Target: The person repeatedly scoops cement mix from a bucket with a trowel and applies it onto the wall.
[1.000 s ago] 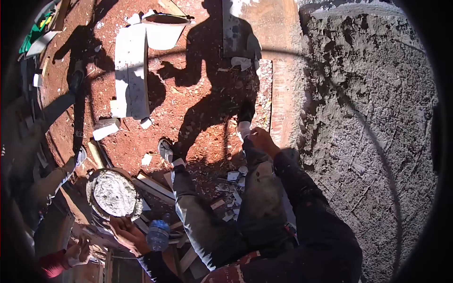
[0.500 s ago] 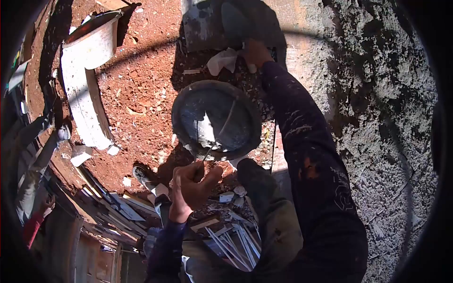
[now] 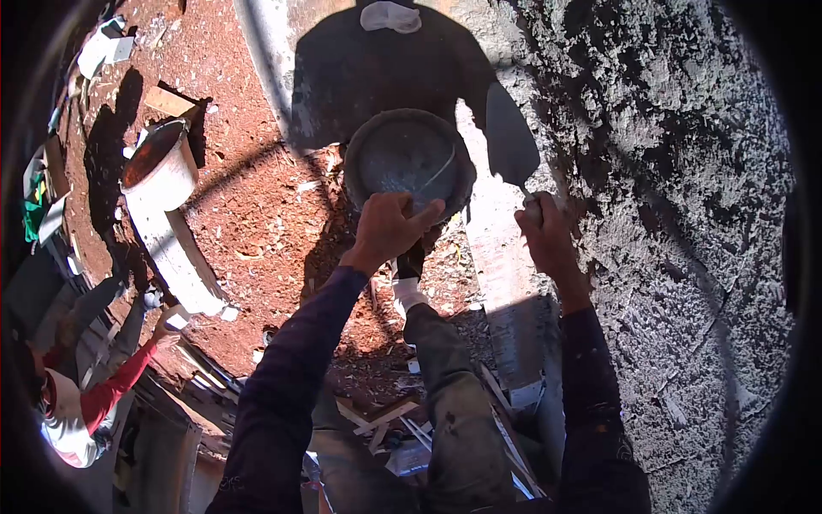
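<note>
In the head view, my left hand [image 3: 394, 224] is closed at the near rim of a round dark bucket [image 3: 352, 167], fingers curled around its thin handle [image 3: 438, 177]. The bucket's inside is grey and shaded; how much it holds is hard to tell. To its right, my right hand [image 3: 550, 244] grips a trowel [image 3: 511, 137] by the handle. The broad grey blade points up and away, beside the rough wall.
A rough, mortar-spattered wall [image 3: 676, 291] fills the right side. On the red soil lie a whitish tub [image 3: 175, 176], a long white piece [image 3: 181, 265] and a wood block [image 3: 169, 101]. Wood scraps [image 3: 385, 415] lie by my legs. A person in red sleeves [image 3: 116, 394] is at lower left.
My right hand has come back and to the right with the trowel, away from the ground beyond the bucket. My left hand and the bucket now appear higher in view. The other person shows more.
</note>
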Action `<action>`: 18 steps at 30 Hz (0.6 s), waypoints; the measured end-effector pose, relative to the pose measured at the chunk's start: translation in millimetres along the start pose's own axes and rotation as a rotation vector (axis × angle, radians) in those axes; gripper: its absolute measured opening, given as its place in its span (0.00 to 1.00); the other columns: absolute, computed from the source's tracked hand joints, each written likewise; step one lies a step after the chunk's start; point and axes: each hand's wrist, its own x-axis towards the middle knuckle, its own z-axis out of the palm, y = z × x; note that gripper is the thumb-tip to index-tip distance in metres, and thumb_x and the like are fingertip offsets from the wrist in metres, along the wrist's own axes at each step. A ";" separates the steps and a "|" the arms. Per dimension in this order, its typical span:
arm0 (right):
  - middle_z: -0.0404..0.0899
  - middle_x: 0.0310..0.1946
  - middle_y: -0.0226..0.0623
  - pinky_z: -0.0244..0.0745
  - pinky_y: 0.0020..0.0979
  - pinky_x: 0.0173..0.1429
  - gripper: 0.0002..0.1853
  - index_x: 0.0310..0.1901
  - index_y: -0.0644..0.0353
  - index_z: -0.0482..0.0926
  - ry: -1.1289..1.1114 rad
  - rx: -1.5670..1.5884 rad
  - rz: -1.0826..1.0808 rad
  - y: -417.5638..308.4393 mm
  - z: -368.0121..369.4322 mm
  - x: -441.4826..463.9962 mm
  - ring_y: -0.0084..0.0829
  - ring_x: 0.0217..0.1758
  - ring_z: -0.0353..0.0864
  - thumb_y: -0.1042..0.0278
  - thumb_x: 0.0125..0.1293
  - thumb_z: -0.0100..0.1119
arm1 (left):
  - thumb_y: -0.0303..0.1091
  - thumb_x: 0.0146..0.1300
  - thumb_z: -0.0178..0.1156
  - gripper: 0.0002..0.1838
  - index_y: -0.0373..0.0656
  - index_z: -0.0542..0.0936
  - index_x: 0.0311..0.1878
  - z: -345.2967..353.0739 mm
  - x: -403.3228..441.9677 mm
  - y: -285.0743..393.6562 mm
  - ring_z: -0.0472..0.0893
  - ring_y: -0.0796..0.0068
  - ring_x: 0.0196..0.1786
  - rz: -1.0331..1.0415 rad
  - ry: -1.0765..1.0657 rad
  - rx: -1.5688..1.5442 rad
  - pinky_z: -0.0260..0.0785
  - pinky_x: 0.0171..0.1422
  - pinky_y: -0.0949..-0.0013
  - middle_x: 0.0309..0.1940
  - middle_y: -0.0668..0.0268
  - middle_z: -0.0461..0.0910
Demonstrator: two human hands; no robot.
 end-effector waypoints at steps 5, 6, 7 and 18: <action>0.79 0.27 0.46 0.74 0.41 0.35 0.17 0.48 0.57 0.72 -0.055 -0.090 0.209 39.8 11.1 -105.1 0.38 0.28 0.79 0.60 0.62 0.63 | 0.53 0.69 0.55 0.26 0.34 0.78 0.32 -33.4 49.3 -18.9 0.77 0.65 0.29 0.031 0.250 -0.304 0.67 0.37 0.62 0.25 0.59 0.79; 0.78 0.27 0.46 0.74 0.41 0.35 0.17 0.48 0.57 0.73 -0.012 -0.130 0.106 60.9 14.7 -108.8 0.38 0.28 0.79 0.61 0.62 0.63 | 0.51 0.71 0.54 0.24 0.34 0.78 0.37 -45.1 77.0 -22.9 0.78 0.66 0.34 0.150 0.377 -0.329 0.68 0.42 0.63 0.31 0.59 0.80; 0.79 0.27 0.46 0.74 0.41 0.36 0.16 0.49 0.58 0.74 0.037 -0.139 0.058 63.0 14.6 -97.1 0.39 0.28 0.78 0.62 0.62 0.61 | 0.47 0.69 0.56 0.19 0.36 0.79 0.38 -64.3 106.3 -27.9 0.78 0.66 0.40 0.120 0.350 -0.215 0.69 0.46 0.62 0.35 0.58 0.80; 0.74 0.18 0.32 0.73 0.33 0.25 0.09 0.36 0.63 0.79 -0.270 0.485 -0.056 -248.1 135.0 268.1 0.29 0.24 0.78 0.68 0.56 0.64 | 0.36 0.62 0.64 0.13 0.37 0.79 0.42 -35.9 -127.3 -77.7 0.78 0.73 0.35 -0.447 0.531 -0.116 0.71 0.42 0.69 0.33 0.64 0.79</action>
